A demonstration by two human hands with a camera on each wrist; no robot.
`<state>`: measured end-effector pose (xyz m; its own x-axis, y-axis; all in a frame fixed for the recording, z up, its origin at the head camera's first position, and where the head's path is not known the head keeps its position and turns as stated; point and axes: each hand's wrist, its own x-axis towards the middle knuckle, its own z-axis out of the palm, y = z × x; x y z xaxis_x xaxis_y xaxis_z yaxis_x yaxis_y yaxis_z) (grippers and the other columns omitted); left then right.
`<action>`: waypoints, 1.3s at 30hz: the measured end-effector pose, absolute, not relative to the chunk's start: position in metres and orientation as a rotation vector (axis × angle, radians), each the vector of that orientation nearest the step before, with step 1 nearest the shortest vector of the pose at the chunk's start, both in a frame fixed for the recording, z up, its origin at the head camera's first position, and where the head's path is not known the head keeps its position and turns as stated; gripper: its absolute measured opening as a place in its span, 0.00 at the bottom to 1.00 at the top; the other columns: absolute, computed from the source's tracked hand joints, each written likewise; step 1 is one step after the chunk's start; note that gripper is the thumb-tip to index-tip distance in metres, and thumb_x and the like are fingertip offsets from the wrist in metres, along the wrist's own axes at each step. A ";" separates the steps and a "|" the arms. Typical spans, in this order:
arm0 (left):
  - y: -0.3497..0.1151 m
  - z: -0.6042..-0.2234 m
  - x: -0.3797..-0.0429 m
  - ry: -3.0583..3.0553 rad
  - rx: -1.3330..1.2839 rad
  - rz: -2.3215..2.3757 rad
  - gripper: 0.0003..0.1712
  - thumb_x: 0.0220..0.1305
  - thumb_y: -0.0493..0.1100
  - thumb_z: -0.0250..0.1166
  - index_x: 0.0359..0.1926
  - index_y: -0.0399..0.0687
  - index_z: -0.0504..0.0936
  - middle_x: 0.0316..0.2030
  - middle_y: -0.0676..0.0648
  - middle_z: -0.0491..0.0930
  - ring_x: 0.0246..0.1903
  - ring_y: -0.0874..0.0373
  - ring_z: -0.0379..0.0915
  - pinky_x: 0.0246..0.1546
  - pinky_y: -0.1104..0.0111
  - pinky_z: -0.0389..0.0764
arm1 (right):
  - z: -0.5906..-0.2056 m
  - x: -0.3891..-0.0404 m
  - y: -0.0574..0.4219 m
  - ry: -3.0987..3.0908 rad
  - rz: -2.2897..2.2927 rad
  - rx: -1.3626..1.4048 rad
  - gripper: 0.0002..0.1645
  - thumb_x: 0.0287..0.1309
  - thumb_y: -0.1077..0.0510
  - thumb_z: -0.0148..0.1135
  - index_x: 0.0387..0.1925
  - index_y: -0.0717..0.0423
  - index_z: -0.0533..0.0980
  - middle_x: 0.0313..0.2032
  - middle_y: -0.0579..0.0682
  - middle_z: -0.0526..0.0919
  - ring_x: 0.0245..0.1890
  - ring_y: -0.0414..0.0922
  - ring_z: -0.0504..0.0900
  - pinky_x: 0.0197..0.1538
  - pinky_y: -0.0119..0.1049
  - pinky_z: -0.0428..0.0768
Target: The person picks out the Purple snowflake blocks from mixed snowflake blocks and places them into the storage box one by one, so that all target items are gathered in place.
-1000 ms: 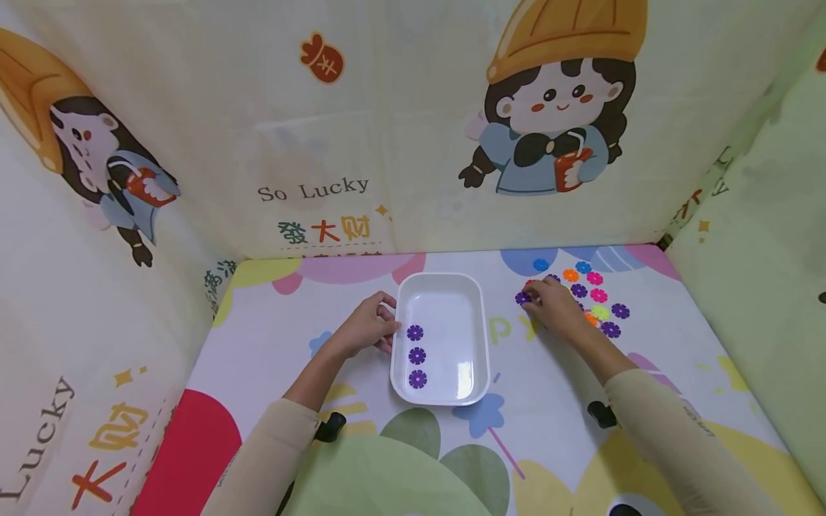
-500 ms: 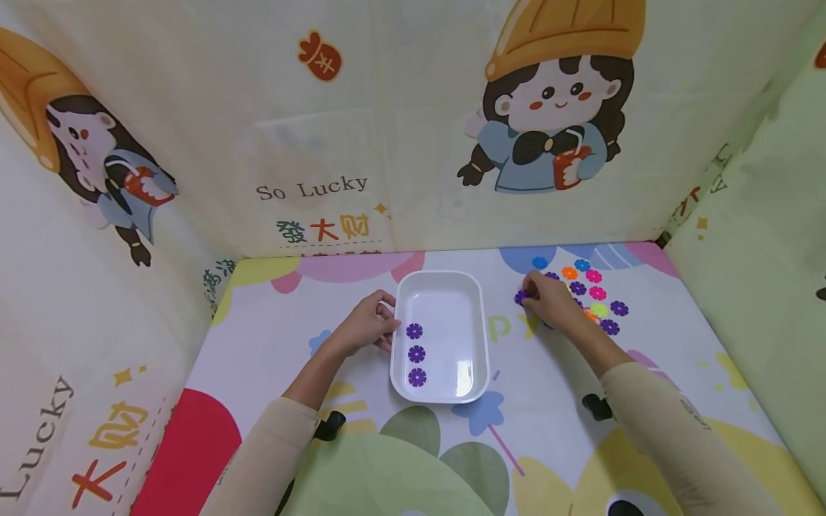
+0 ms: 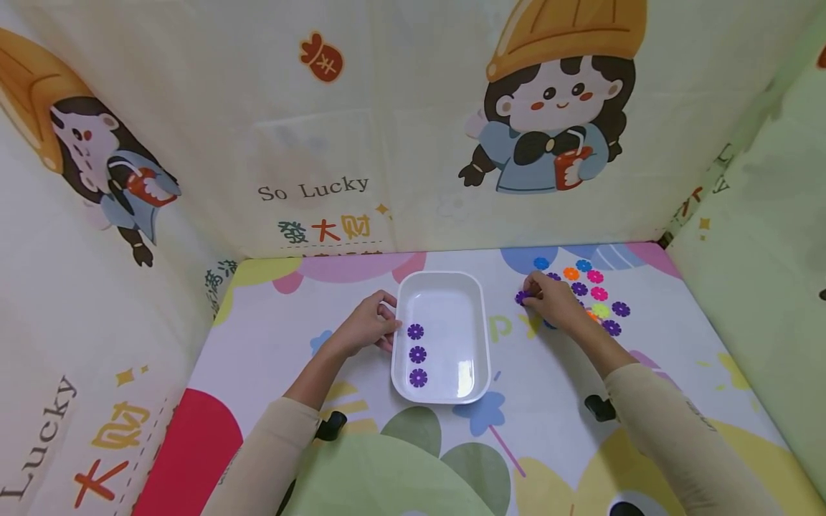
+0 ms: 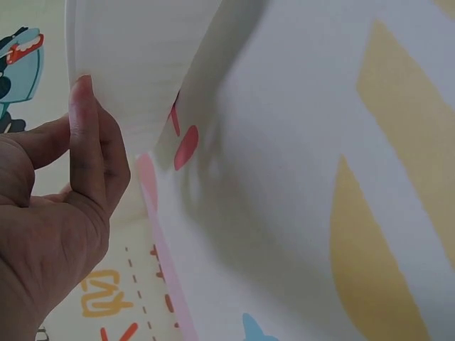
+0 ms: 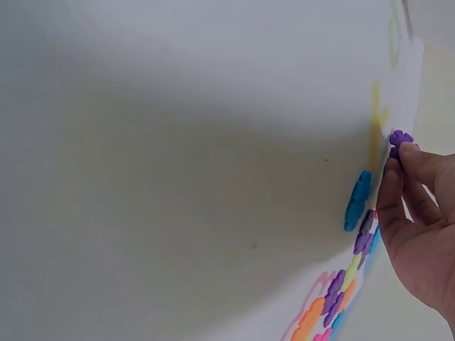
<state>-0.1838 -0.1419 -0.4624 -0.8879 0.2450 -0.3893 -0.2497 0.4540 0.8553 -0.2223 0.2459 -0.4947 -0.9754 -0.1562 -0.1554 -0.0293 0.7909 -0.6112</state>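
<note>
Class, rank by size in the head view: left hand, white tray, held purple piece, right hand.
1. White tray
2. Left hand and right hand: too alike to rank
3. Held purple piece, partly hidden

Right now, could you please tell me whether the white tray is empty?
The white tray isn't empty: three purple pieces lie along its left side.

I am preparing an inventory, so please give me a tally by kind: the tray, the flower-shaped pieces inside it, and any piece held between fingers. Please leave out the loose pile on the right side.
White tray: 1
Purple pieces inside the tray: 3
Purple piece held in the right hand: 1
Total: 5
</note>
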 end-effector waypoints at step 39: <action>-0.142 -0.463 -0.186 2.239 -0.028 1.422 0.24 0.70 0.35 0.66 0.62 0.44 0.68 0.40 0.40 0.77 0.25 0.52 0.82 0.27 0.60 0.91 | -0.425 -0.225 0.160 2.764 -1.145 -0.442 0.13 0.69 0.63 0.65 0.53 0.52 0.78 0.49 0.56 0.87 0.49 0.52 0.86 0.55 0.48 0.90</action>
<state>-0.1862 -0.1421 -0.4629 -0.8825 0.2355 -0.4071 -0.2685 0.4585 0.8472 -0.2249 0.1602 -0.4255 -0.9505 -0.3108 0.0035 -0.2222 0.6716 -0.7068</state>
